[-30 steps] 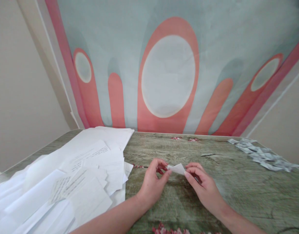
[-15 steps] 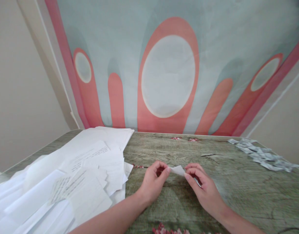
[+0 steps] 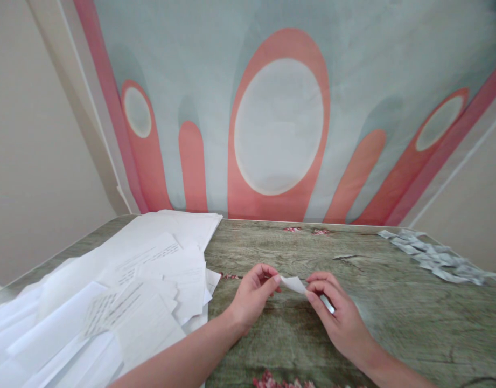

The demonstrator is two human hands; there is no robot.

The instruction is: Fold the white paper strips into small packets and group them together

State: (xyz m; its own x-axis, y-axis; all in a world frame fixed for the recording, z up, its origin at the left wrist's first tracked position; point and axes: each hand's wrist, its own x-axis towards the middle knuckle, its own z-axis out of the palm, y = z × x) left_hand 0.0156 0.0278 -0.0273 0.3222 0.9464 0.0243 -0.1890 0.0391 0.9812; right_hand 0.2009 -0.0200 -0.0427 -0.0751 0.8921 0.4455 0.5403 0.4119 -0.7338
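Observation:
A small folded piece of white paper (image 3: 293, 283) is stretched between my two hands, above the middle of the table. My left hand (image 3: 253, 297) pinches its left end between thumb and fingers. At the other end, the thumb and fingertips of my right hand (image 3: 337, 312) close on the paper's right corner. The strip is slightly twisted, and its ends are hidden under my fingertips.
A spread pile of white papers (image 3: 151, 323), some printed, covers the left of the wood-patterned table (image 3: 264, 242). Several folded paper pieces (image 3: 437, 256) lie at the far right. A wall hanging (image 3: 280, 205) rises behind the table's back edge.
The paper has twisted slightly between my hands. My left hand has shifted a little up and left; my right hand has hardly moved.

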